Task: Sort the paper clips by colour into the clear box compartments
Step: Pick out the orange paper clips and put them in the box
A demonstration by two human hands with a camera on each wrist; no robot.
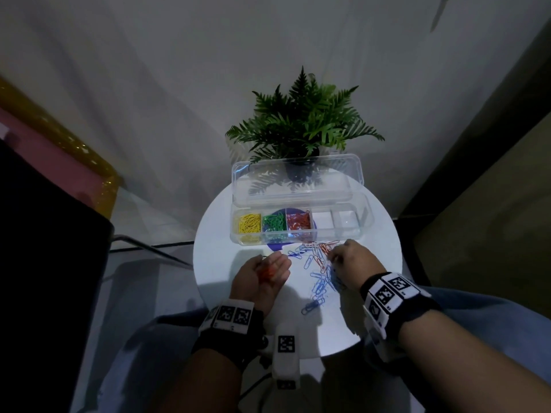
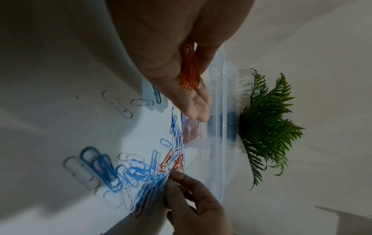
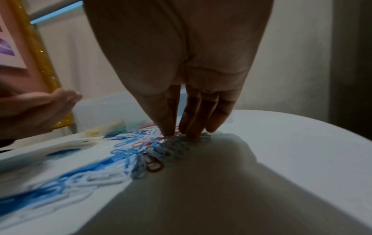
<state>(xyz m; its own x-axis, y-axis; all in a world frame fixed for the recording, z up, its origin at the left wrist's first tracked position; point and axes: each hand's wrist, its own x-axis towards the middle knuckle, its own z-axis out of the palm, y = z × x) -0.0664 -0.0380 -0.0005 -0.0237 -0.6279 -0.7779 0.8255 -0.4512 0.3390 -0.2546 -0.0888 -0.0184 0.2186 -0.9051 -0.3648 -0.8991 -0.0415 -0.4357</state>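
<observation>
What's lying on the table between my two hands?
Loose blue clips lie on the table between the left hand and right hand, clearest in the head view.

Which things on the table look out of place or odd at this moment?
Nothing looks damaged. Loose clips, blue, white and red mixed, lie scattered on the round table before the clear box: unsorted work, not a spill. The left hand cups red clips; the right hand picks at the pile.
</observation>
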